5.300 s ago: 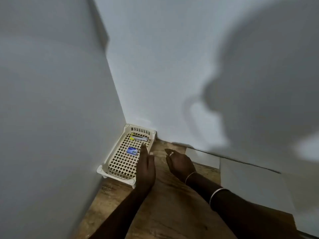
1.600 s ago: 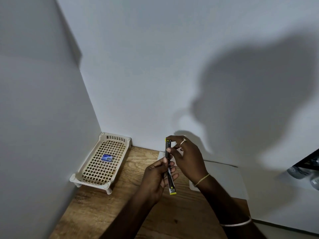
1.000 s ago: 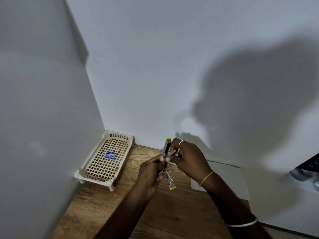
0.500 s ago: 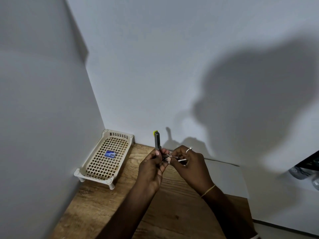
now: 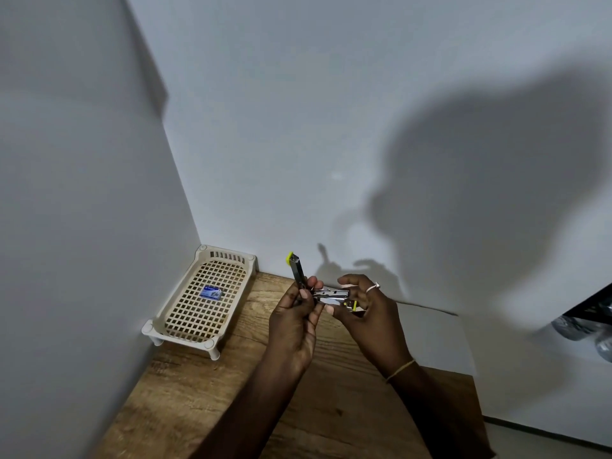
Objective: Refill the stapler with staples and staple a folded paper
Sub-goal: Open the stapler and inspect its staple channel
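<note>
A small metal stapler (image 5: 326,293) with yellow-green ends is held above the wooden table, swung open. Its top arm (image 5: 295,269) stands upright while the metal staple channel lies level, pointing right. My left hand (image 5: 294,321) pinches the stapler at its hinge. My right hand (image 5: 366,313) holds the level channel end between thumb and fingers. A small blue staple box (image 5: 210,291) lies in the cream basket (image 5: 172,314) at the left. A white sheet of paper (image 5: 440,339) lies on the table behind my right wrist.
The wooden table (image 5: 205,392) sits in a corner of white walls, with the wall close on the left. Dark, shiny objects (image 5: 592,323) show at the right edge.
The stapler was lifted out of the basket and swung open. In the last half second the level channel has turned further right, with both hands still on it.
</note>
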{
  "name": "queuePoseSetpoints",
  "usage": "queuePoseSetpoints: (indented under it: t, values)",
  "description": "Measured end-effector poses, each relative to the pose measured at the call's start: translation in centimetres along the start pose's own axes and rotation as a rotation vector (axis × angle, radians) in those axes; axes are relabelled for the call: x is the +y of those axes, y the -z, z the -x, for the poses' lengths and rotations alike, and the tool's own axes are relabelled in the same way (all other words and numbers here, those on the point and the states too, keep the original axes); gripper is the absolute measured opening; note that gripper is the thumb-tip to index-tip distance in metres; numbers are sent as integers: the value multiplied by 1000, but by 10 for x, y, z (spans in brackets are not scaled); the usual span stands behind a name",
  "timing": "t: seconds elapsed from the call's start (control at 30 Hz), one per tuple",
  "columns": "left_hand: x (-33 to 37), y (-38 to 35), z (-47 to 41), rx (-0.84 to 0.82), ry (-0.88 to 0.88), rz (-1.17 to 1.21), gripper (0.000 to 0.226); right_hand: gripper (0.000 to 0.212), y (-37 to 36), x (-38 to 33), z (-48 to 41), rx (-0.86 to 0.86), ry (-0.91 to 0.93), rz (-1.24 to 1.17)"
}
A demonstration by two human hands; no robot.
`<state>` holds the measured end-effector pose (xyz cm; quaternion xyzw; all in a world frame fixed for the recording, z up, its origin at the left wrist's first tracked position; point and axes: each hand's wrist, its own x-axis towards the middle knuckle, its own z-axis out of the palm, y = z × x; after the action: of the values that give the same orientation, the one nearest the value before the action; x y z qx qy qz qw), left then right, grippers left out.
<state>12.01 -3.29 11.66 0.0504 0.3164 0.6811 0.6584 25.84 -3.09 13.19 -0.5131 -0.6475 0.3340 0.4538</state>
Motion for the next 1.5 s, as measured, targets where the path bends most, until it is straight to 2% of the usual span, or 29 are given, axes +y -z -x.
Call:
queuePoseSetpoints:
  t: [0.17, 0.3, 0.4, 0.6, 0.8, 1.07, 1.2, 1.3, 1.4, 1.5]
  values:
    - [-4, 10, 3, 9, 6, -7, 30, 43, 4, 6, -10, -19, -61, -161]
    - [-10, 13, 7, 16, -1, -15, 30, 14, 2, 9, -15, 29, -184, -374]
    - [-13, 17, 10, 33, 12, -15, 31, 7, 1, 11, -17, 28, -239, -377]
    - [-16, 22, 11, 25, 32, -36, 30, 6, -1, 11, -26, -3, -287, -378]
    - [-16, 20, 8, -3, 164, 70, 34, 9, 4, 11, -40, -18, -327, -391]
    - [-13, 10, 2, -66, 315, 6, 44, 18, 15, 5, -61, -195, -209, -301]
    - [-13, 9, -2, -127, 352, -19, 26, 18, 16, 6, -64, -264, -168, -275]
    - [-13, 9, -4, -162, 328, -88, 24, 24, 17, 6, -63, -301, -155, -250]
    - [-15, 8, -7, -149, 295, -102, 20, 34, 19, 6, -59, -287, -167, -243]
    - [-19, 9, -12, -72, 288, -106, 23, 30, 23, 7, -50, -184, -95, -34]
